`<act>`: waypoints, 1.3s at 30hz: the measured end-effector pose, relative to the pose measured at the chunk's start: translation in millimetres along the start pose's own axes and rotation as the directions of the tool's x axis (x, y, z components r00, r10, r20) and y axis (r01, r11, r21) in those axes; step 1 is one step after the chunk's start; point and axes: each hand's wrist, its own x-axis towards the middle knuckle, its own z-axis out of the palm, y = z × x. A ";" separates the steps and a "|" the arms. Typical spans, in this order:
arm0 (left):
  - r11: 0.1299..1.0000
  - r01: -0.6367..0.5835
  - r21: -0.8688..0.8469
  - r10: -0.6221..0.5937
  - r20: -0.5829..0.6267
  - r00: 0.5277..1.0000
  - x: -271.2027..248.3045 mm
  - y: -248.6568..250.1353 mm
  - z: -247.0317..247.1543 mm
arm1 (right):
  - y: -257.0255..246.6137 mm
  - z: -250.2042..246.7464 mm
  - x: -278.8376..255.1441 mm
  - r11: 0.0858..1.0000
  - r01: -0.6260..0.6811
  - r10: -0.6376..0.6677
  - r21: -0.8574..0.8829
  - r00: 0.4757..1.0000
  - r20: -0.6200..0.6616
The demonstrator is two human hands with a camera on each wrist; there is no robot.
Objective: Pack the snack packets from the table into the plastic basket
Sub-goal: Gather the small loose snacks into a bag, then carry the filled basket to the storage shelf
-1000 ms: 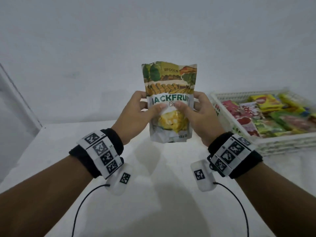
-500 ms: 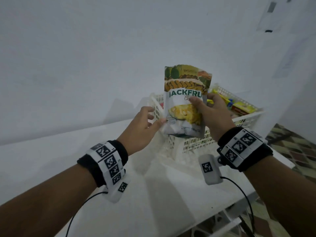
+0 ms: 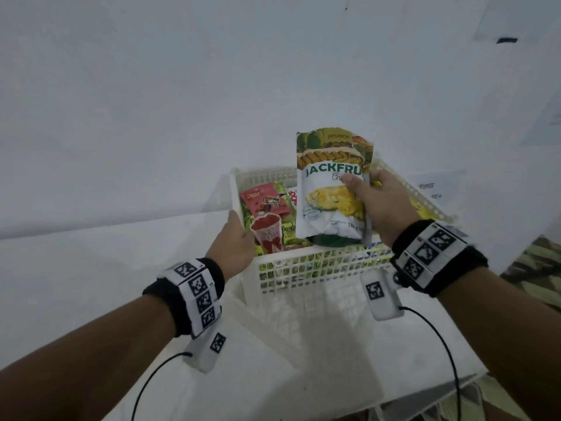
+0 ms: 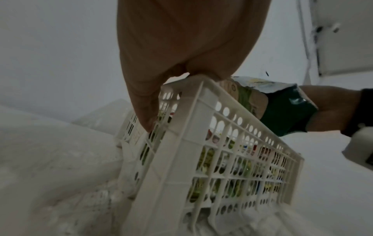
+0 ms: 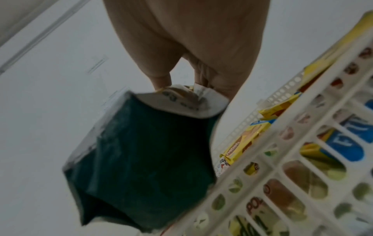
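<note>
My right hand grips the jackfruit pouch upright, thumb across its front, fingers curled behind, and holds it over the basket, its dark bottom above the near rim. The basket sits at my 12 o'clock on the table, packets inside. My left hand, at 9 o'clock from the pouch, grips the basket's near-left corner, fingers curled over the rim.

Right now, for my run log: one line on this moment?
right hand: holds jackfruit pouch over basket | left hand: grips basket corner
</note>
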 end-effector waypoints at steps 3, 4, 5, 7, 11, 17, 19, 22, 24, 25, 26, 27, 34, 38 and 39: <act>0.997 0.027 0.066 -0.025 -0.033 0.999 5.0 -8.8 2.2 | 7.5 -2.1 13.1 0.999 -0.029 0.029 0.020 1.000 0.011; 0.997 0.030 0.073 -0.027 -0.036 0.999 7.0 -9.9 2.9 | 10.8 -2.6 18.3 0.999 -0.038 0.038 0.015 0.999 0.011; 0.998 0.027 0.065 -0.025 -0.039 0.999 6.7 -9.4 3.8 | 14.0 -3.0 21.6 0.999 -0.050 0.049 0.015 0.999 0.015; 0.998 0.019 0.055 -0.016 -0.052 0.999 6.3 -9.3 5.0 | 19.5 -4.7 28.2 0.997 -0.067 0.066 0.029 0.998 0.022; 0.998 0.039 0.039 -0.036 -0.063 0.997 6.4 -9.0 7.0 | 3.2 -1.2 19.7 0.998 -0.055 0.055 0.004 0.998 0.031; 0.994 0.110 0.017 -0.108 -0.106 0.988 8.0 -9.0 8.1 | 7.7 -16.9 33.2 1.000 -0.012 0.015 -0.027 0.994 0.109; 0.989 0.145 0.026 -0.140 -0.139 0.980 9.6 -9.3 10.5 | 10.3 -22.1 38.1 1.000 -0.020 0.020 0.000 0.988 0.155; 0.980 0.183 0.077 -0.164 -0.210 0.964 12.0 -7.2 15.5 | 20.2 -32.4 54.5 1.000 -0.021 0.025 -0.022 0.975 0.221; 0.975 0.206 0.087 -0.181 -0.238 0.954 13.1 -5.7 17.4 | 31.7 -38.3 72.4 0.999 -0.024 0.035 -0.043 0.964 0.264; 0.970 0.225 0.094 -0.196 -0.247 0.949 13.8 -6.6 17.2 | 34.2 -40.5 77.3 0.999 -0.019 0.032 -0.051 0.960 0.280; 0.966 0.233 0.114 -0.199 -0.251 0.947 13.8 -6.8 17.3 | 33.2 -41.2 78.6 0.999 -0.011 0.025 -0.052 0.957 0.289; 0.959 0.243 0.147 -0.200 -0.254 0.946 14.3 -7.8 16.8 | 31.4 -41.3 79.6 0.998 -0.008 0.024 -0.056 0.957 0.288; 0.922 0.256 0.290 -0.175 -0.277 0.945 19.5 -8.4 15.7 | 21.4 -41.3 80.4 0.993 -0.030 0.062 -0.112 0.954 0.294; 0.909 0.258 0.326 -0.164 -0.289 0.943 21.2 -8.9 17.2 | 16.4 -37.7 82.9 0.971 -0.015 0.102 -0.238 0.928 0.357; 0.907 0.263 0.329 -0.167 -0.292 0.942 21.6 -9.7 16.8 | 15.3 -38.0 83.3 0.958 0.000 0.111 -0.288 0.923 0.370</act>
